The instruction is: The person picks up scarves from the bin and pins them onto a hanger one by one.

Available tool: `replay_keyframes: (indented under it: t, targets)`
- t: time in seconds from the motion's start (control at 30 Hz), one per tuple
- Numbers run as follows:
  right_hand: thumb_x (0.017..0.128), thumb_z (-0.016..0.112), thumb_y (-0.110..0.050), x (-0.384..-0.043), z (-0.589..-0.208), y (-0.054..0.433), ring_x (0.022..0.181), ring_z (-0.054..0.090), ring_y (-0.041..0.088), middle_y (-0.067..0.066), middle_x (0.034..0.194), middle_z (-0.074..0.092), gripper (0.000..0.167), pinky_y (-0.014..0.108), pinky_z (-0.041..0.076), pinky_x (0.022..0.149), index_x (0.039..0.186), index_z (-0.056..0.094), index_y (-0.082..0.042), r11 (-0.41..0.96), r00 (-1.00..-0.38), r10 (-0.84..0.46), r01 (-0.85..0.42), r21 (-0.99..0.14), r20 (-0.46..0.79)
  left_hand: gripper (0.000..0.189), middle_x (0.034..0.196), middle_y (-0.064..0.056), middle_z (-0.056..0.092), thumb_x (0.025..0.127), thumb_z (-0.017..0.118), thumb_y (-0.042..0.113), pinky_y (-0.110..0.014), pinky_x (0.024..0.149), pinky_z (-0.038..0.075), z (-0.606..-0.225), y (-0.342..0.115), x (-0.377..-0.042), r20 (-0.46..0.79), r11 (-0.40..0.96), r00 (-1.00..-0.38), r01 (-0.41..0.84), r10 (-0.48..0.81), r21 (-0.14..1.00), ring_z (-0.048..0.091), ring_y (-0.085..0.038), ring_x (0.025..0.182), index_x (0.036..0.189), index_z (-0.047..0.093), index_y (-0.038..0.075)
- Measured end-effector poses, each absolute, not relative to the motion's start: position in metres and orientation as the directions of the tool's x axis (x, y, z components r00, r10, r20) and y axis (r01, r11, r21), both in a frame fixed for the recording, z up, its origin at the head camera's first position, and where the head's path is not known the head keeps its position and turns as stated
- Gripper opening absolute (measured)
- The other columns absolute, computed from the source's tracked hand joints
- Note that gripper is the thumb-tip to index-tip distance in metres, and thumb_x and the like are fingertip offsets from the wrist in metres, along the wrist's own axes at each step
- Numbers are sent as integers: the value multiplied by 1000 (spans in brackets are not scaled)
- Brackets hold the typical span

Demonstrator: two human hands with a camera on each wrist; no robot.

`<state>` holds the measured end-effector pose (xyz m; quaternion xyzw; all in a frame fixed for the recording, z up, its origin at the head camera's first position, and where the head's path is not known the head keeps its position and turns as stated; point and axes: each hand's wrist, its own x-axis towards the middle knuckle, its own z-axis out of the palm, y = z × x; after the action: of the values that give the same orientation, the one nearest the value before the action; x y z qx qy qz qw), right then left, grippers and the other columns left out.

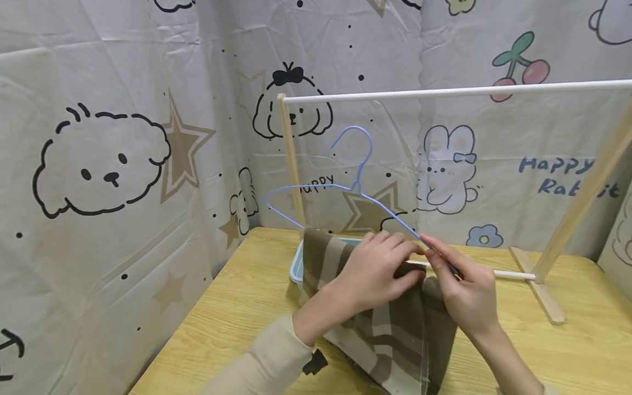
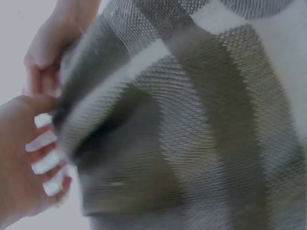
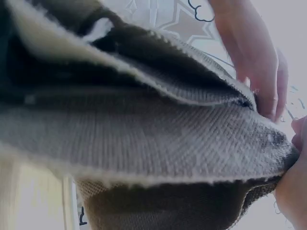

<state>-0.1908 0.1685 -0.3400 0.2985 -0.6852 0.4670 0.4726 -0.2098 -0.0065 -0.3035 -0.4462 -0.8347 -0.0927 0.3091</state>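
Note:
A blue clothes hanger [image 1: 401,220] stands tilted with its hook up. A brown and beige checked cloth [image 1: 390,334] hangs at the hanger's lower part, hiding most of its bottom bar. Thumb and fingers of my right hand [image 1: 466,288] pinch the hanger's right end beside the cloth's upper corner. My left hand [image 1: 372,271] lies over the cloth's top edge, its thumb and fingers holding the fabric near that corner. In the right wrist view, the cloth [image 3: 182,139] shows loose layers with frayed edges. Blur softens the cloth [image 2: 201,120] in the left wrist view.
Behind the hanger stands a wooden rack with a white top rail [image 1: 444,90] and a wooden foot [image 1: 538,291]. A light blue tray [image 1: 296,266] sits partly behind the cloth. Below my left sleeve is a small black object [image 1: 315,363]. The wooden table [image 1: 197,334] meets a printed curtain [image 1: 99,247].

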Motion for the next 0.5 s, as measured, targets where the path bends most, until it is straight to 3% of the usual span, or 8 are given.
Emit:
replay_keyframes:
  t: [0.1, 0.2, 0.3, 0.4, 0.5]
  targets:
    - [75, 67, 23, -193, -341, 168, 60, 49, -10, -15, 95, 72, 36, 5, 36, 54, 106, 74, 7, 379, -370, 37, -854, -356, 928, 14, 90, 9, 64, 92, 71, 35, -22, 72, 48, -302, -7, -206, 675, 639, -422, 764, 605, -95, 62, -8, 81, 96, 73, 21]
    - [74, 67, 24, -196, -342, 165, 79, 66, -6, -7, 103, 75, 37, 6, 48, 70, 107, 73, 8, 352, -357, 19, -872, -341, 934, 8, 89, 3, 65, 92, 71, 22, -15, 68, 47, -303, -3, -207, 710, 547, -478, 822, 517, 155, 60, -8, 74, 95, 74, 14]
    - [75, 66, 24, -196, -343, 162, 93, 69, -2, -3, 104, 75, 37, 9, 51, 79, 107, 73, 8, 331, -373, 16, -873, -357, 928, 11, 97, -3, 68, 94, 68, 14, -10, 75, 46, -307, -1, -209, 674, 391, -534, 842, 511, 371, 61, -9, 82, 102, 72, 7]
    - [75, 66, 24, -196, -345, 162, 83, 64, -3, -7, 94, 74, 36, 6, 46, 71, 106, 74, 6, 353, -402, 53, -849, -393, 914, 16, 107, -4, 70, 98, 63, 15, -10, 89, 44, -311, -1, -210, 591, 332, -518, 854, 619, 400, 63, -9, 98, 109, 71, 7]
    - [76, 67, 23, -195, -346, 166, 75, 53, -2, -8, 82, 65, 33, 8, 39, 63, 104, 74, 7, 367, -408, 85, -835, -410, 909, 21, 114, -3, 70, 100, 60, 15, -12, 99, 41, -312, -7, -213, 548, 284, -435, 896, 714, 341, 62, -10, 110, 117, 69, 7]
